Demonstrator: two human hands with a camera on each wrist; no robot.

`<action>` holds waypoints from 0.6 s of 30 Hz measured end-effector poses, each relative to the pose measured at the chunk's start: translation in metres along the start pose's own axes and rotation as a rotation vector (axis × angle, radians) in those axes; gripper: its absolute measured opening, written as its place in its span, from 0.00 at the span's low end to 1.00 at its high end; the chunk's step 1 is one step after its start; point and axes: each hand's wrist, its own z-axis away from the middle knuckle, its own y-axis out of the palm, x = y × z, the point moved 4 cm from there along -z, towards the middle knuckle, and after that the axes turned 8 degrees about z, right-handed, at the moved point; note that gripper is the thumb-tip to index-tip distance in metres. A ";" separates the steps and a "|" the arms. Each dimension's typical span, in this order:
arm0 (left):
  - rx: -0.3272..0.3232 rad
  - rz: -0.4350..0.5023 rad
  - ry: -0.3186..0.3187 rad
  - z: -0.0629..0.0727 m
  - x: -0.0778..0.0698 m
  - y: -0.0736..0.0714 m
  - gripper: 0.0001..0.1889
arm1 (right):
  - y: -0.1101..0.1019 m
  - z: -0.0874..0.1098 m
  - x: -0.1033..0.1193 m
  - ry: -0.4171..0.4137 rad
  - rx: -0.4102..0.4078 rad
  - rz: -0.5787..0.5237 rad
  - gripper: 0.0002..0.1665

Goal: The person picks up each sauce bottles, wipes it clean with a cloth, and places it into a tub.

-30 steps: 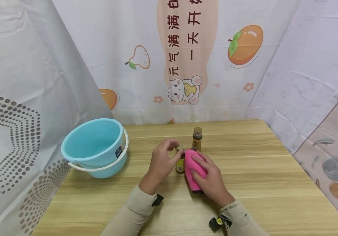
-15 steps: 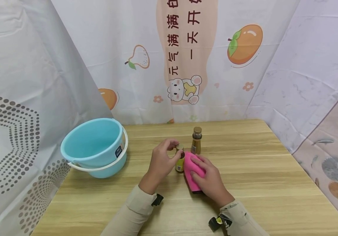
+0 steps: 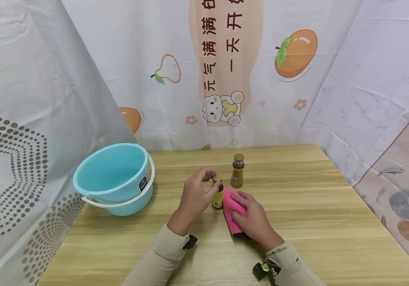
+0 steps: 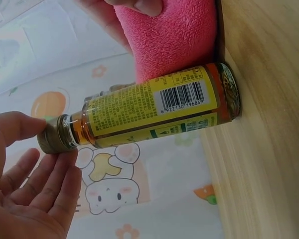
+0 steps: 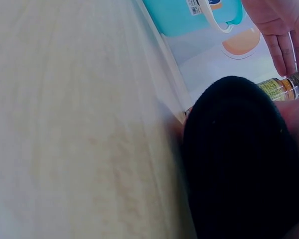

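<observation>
My left hand (image 3: 196, 194) pinches the gold-brown cap (image 4: 54, 136) of a small glass bottle (image 3: 218, 201) between thumb and fingers. The bottle stands upright on the table, its yellow label (image 4: 152, 102) showing a barcode and fine print. My right hand (image 3: 256, 218) grips a folded pink towel (image 3: 231, 204), which lies against the bottle's right side. In the right wrist view the towel's dark side (image 5: 239, 164) fills the middle and hides most of the bottle. Just behind the towel stands a second small bottle (image 3: 237, 175) with a brown cap, untouched.
A light-blue bucket (image 3: 115, 208) with a white handle stands at the table's left. The wood-grain table (image 3: 315, 206) meets a printed curtain (image 3: 176, 111) at its back edge, and more fabric hangs at both sides.
The towel has slid down along the bottle's side toward me and folded over more, uncovering the second bottle's lower part. My left hand stays on the cap.
</observation>
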 end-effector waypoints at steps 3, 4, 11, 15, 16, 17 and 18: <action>-0.004 -0.019 -0.003 0.000 -0.001 0.000 0.16 | 0.000 0.000 0.001 -0.003 -0.002 0.004 0.32; -0.008 -0.027 -0.006 0.000 -0.001 -0.001 0.16 | 0.000 0.000 0.001 -0.003 -0.002 0.004 0.32; -0.035 -0.053 -0.011 0.000 -0.001 0.000 0.16 | -0.002 0.000 0.002 -0.022 -0.020 -0.007 0.32; -0.037 -0.056 -0.013 -0.001 -0.001 -0.001 0.15 | -0.006 0.001 0.005 -0.072 -0.062 -0.025 0.32; -0.037 -0.056 -0.013 -0.001 -0.001 -0.001 0.15 | -0.006 0.002 0.006 -0.089 -0.073 -0.029 0.32; -0.037 -0.057 -0.013 -0.001 -0.001 -0.001 0.15 | -0.007 0.002 0.006 -0.103 -0.084 -0.034 0.32; -0.036 -0.058 -0.013 -0.001 0.000 -0.001 0.15 | -0.008 0.002 0.007 -0.118 -0.095 -0.039 0.32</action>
